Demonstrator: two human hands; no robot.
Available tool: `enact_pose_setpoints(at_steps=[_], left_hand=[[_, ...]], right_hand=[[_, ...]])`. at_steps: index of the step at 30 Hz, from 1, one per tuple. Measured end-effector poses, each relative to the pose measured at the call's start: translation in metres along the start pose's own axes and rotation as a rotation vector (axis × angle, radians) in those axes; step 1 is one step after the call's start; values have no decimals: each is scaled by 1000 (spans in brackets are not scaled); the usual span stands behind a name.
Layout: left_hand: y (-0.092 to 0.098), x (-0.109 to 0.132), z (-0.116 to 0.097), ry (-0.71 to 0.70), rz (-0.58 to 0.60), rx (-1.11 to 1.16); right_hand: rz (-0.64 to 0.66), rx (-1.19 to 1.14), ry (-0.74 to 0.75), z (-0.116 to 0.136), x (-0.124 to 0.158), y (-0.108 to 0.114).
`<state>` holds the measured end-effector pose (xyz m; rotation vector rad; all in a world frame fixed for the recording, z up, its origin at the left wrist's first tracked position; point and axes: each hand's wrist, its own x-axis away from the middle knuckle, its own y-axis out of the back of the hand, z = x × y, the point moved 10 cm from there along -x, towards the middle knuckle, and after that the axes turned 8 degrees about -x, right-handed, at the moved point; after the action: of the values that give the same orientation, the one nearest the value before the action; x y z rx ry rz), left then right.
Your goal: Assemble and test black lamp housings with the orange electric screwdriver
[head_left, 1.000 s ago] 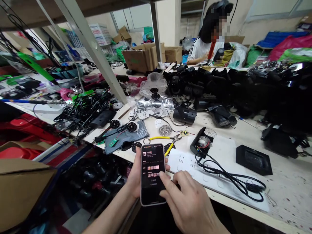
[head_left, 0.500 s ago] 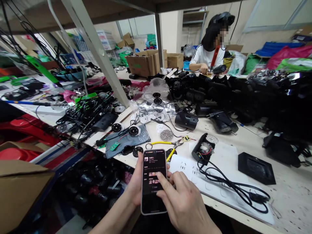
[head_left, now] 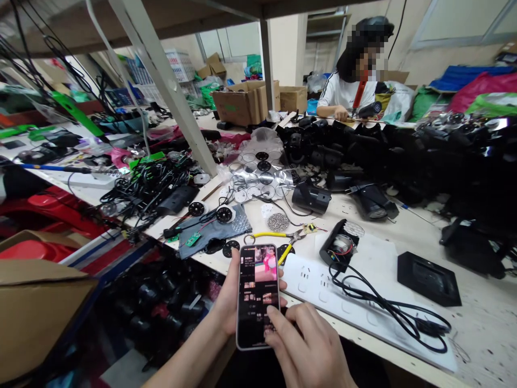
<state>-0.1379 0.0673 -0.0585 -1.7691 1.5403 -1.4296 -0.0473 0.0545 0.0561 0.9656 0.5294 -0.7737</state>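
Note:
A smartphone point(head_left: 251, 323) with a dark screen of pictures and text is held upright in front of me. My left hand point(head_left: 226, 293) is wrapped round it from behind, thumb along the left edge and fingertips showing at the right edge. Over the lower right of the screen is my right hand point(head_left: 311, 339), index finger stretched out at the glass and the other fingers loosely bent, holding nothing. Just beyond the phone lie yellow-handled pliers point(head_left: 270, 235) and black perforated discs point(head_left: 231, 248). A white power strip point(head_left: 301, 275) is to the right.
An opened black housing point(head_left: 338, 245) with wires, a coiled black cable point(head_left: 388, 304) and a black tray point(head_left: 428, 278) lie on the right. Circuit boards rest on a grey cloth point(head_left: 236, 223). Black housings point(head_left: 339, 145) are heaped behind. Across the table a person point(head_left: 345, 91) works with an orange tool.
The phone's screen has changed from one page to overlapping pages with a pink picture at the upper right. My right index finger has slid down the screen. The view has shifted slightly.

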Motion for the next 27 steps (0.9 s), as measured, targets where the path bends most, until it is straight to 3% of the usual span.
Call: enact_pose_setpoints(at_steps=[5, 11, 18, 27], left_hand=[[5, 1, -1, -3, -41, -33], [6, -1, -1, -1, 10, -35], [8, -1, -3, -27, 5, -46], [10, 0, -1, 8, -34, -39]], right_hand=[[-28, -28, -57, -6, 7, 2], [-4, -27, -70, -8, 9, 4], [97, -80, -27, 3, 4, -2], [160, -97, -93, -6, 7, -9]])
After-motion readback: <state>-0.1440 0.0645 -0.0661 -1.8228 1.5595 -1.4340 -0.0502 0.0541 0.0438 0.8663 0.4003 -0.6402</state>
